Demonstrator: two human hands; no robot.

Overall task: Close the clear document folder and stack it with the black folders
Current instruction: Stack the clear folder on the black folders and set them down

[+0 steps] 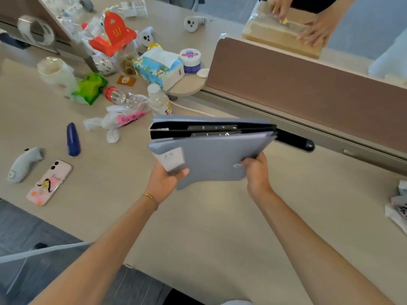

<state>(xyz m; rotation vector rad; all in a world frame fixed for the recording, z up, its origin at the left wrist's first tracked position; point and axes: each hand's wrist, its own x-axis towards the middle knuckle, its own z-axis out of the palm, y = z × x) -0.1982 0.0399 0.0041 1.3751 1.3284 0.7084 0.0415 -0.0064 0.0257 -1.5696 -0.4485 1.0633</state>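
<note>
Both hands hold a stack of folders above the counter (209, 227). The left hand (164, 181) grips the near left corner; the right hand (256, 172) pinches the near edge by the snap button. The clear document folder (211, 159), closed, lies on top of the black folders (211, 129); a further pale cover seems to lie beneath. Risk: held only at the near edge, the smooth covers could slide apart and spill. Pale laminate counter, cluttered at left with a phone (49, 182), bottles and a tissue pack (157, 68); brown partition (308, 84) behind.
</note>
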